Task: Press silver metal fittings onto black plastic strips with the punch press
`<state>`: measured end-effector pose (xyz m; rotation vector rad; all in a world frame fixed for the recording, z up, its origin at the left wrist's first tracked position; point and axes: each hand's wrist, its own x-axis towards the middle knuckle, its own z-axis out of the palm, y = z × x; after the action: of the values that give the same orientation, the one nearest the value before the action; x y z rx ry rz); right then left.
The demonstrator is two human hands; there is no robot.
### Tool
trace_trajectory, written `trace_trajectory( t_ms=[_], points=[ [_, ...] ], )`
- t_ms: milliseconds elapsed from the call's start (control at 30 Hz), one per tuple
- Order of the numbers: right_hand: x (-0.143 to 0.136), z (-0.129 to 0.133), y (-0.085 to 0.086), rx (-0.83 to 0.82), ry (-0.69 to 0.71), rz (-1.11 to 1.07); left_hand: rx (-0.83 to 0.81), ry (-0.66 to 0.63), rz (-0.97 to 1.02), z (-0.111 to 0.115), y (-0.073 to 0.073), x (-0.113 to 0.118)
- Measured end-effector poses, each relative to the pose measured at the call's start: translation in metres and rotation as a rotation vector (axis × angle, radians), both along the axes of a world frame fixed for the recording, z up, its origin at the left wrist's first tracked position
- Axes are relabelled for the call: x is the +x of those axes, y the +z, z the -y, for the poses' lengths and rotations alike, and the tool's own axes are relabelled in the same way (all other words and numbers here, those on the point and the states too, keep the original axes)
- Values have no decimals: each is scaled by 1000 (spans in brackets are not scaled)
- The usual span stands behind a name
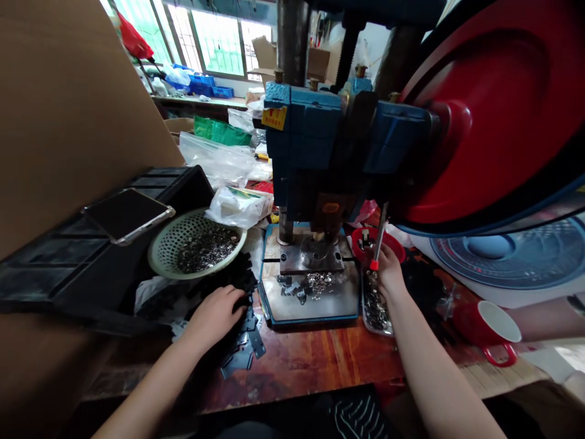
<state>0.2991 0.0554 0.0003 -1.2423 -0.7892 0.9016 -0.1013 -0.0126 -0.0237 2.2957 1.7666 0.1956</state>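
Observation:
My left hand (217, 314) rests at the pile of thin black plates (242, 350) left of the press, thumb and fingers apart. My right hand (389, 268) is beside the red bowl (397, 242), above a clear tray (378, 311) of small metal parts. A metal rod with a red end (380, 235) crosses in front of that hand; its fingers are largely hidden, and I cannot tell whether they grip anything. Between my hands stands the blue press (304, 131). On its base plate (315, 308) lie small black pieces (292, 288) and a scatter of shiny bits (321, 280).
A pale green basket (159, 247) of small metal parts stands at the left. Beside it, a phone (130, 213) lies on a black crate (41, 268). A large red wheel (498, 110) juts out on the right, above a red mug (487, 326). Cardboard (68, 110) rises on the left.

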Motion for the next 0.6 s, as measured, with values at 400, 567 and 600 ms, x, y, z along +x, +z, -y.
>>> trace_trajectory(
  t_ms=[400,567,600],
  points=[
    [-71,104,10,-142,351,440,71,559,708,0,24,18],
    [-120,118,15,-139,612,376,-188,658,1397,21,37,76],
    [-128,119,14,-139,640,334,-239,655,1456,26,39,87]
  ],
)
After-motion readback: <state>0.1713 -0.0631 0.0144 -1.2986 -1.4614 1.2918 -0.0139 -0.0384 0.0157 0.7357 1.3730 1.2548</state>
